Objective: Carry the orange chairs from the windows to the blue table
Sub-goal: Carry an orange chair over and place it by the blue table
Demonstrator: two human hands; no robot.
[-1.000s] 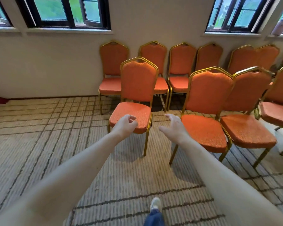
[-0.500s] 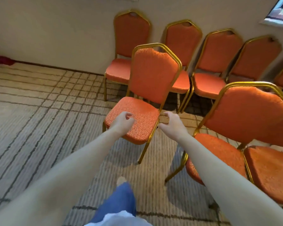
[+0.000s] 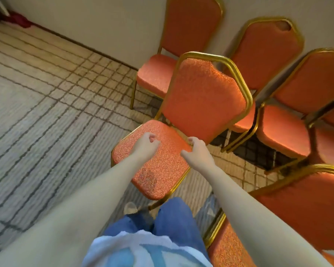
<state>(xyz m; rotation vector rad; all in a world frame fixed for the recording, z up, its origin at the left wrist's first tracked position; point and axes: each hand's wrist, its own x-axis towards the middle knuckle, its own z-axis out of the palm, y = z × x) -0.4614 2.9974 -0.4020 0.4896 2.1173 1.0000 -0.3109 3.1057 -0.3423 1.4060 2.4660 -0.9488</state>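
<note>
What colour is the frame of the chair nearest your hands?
Gold: the frame shows best in the head view.

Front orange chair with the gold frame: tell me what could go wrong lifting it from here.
1. Neither the left hand nor the right hand plainly grips the gold-framed orange padded chair; lifted by its cushion it may slip or tip.
2. The orange chairs behind and the orange chair at lower right stand close; legs could snag.
3. The white shoe sits near its front leg and might be struck.
</note>
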